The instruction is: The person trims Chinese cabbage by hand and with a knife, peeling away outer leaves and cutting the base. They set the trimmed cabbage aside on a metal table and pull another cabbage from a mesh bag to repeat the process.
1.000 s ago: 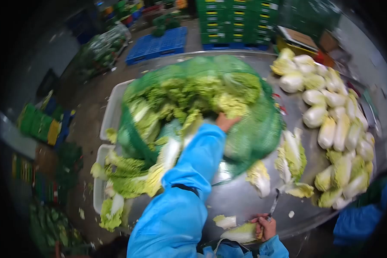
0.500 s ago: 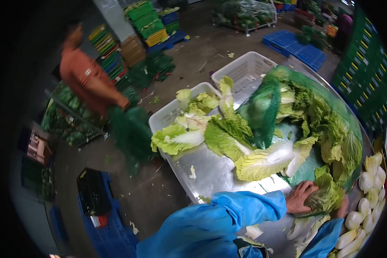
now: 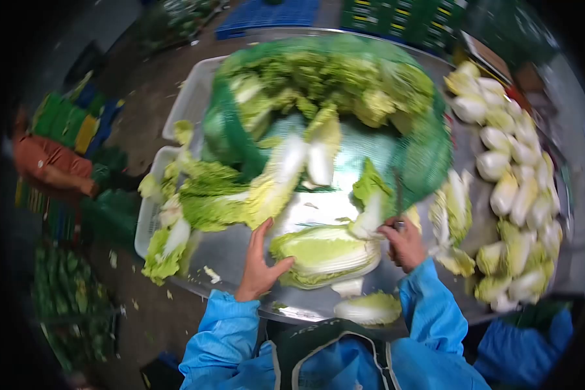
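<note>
A napa cabbage (image 3: 325,255) lies on its side on the metal table in front of me. My left hand (image 3: 261,263) is at its left end, thumb and fingers spread, the thumb close to the leaves. My right hand (image 3: 406,244) is closed at the cabbage's right end around what looks like a knife (image 3: 398,192), its thin dark blade pointing away from me. A loose leaf (image 3: 371,205) with a white stalk lies against the cabbage's right end, by the right fingertips. Beyond, a green mesh bag (image 3: 429,159) holds more napa cabbages (image 3: 344,75).
Trimmed pale cabbages (image 3: 513,188) are piled along the right side. Loose outer leaves (image 3: 221,198) spread over the left side and hang across a white crate (image 3: 148,224). A small pale piece (image 3: 369,308) lies at the near edge. Another person (image 3: 52,159) stands at far left.
My view has swung to the right. The cabbage has come out by the bag's opening to the table's near side. My left hand has spread open; a knife now shows in my right hand.
</note>
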The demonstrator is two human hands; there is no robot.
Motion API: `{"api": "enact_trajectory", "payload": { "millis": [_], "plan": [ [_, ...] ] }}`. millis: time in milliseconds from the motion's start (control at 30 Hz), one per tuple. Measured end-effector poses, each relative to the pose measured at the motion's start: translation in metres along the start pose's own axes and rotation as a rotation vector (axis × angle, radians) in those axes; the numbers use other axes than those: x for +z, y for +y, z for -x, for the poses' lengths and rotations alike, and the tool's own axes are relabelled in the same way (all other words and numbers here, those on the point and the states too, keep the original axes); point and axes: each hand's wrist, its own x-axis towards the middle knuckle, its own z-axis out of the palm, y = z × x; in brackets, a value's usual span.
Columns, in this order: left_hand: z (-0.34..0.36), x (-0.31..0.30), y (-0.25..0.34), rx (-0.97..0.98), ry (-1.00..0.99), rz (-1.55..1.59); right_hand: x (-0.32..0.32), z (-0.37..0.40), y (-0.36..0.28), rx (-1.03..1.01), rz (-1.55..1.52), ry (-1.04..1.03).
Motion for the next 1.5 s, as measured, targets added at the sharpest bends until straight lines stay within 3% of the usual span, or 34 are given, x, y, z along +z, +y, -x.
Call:
{"api": "enact_trajectory", "payload": {
  "millis": [67,100,167,300,367,433,533,600,667,700,733,767,833,967,1067,1300,1500],
  "plan": [
    [-0.02,0.026,0.007,0.215,-0.12,-0.395,-0.003,0.001,0.038,-0.086,0.008,0.008],
    [-0.024,0.042,0.006,0.23,-0.155,-0.394,-0.004,0.005,0.053,-0.166,0.036,0.02],
    [-0.026,0.065,0.008,0.098,-0.616,-0.403,-0.015,0.02,0.065,-0.06,0.02,0.031],
    [-0.008,0.066,0.014,0.178,-0.569,-0.427,-0.036,0.05,0.097,-0.147,0.089,0.155],
    [-0.011,0.069,0.014,0.149,-0.584,-0.426,-0.026,0.07,0.094,-0.47,0.162,-0.035],
    [-0.02,0.071,0.023,0.117,-0.547,-0.564,-0.008,0.073,0.099,-0.527,0.187,-0.289],
    [-0.013,0.079,0.037,0.22,-0.523,-0.693,0.002,0.035,0.096,-0.5,0.245,-0.277],
    [0.001,0.091,0.044,0.254,-0.495,-0.803,0.003,0.01,0.093,-0.677,0.097,-0.058],
    [0.005,0.094,0.031,0.251,-0.455,-0.828,-0.014,-0.028,0.103,-0.584,0.005,0.09],
    [0.005,0.095,0.025,0.258,-0.412,-0.843,-0.025,-0.051,0.118,-0.445,0.048,0.196],
    [0.001,0.093,0.024,0.255,-0.428,-0.811,-0.044,-0.051,0.112,-0.276,-0.051,0.165],
    [-0.002,0.093,0.023,0.264,-0.429,-0.814,-0.06,-0.045,0.105,-0.235,-0.031,0.17],
    [-0.001,0.092,0.019,0.244,-0.43,-0.713,-0.074,-0.023,0.101,-0.358,0.126,0.174],
    [0.011,0.101,0.021,0.26,-0.4,-0.722,-0.049,0.035,0.123,-0.407,0.455,-0.108],
    [0.028,0.111,0.021,0.313,-0.305,-0.821,-0.04,0.048,0.124,-0.252,0.491,-0.133],
    [0.035,0.12,0.014,0.376,-0.293,-0.89,-0.048,0.05,0.126,-0.173,0.597,-0.201],
    [0.027,0.116,0.011,0.32,-0.335,-0.86,-0.039,0.046,0.129,-0.297,0.559,-0.206]
  ]
}}
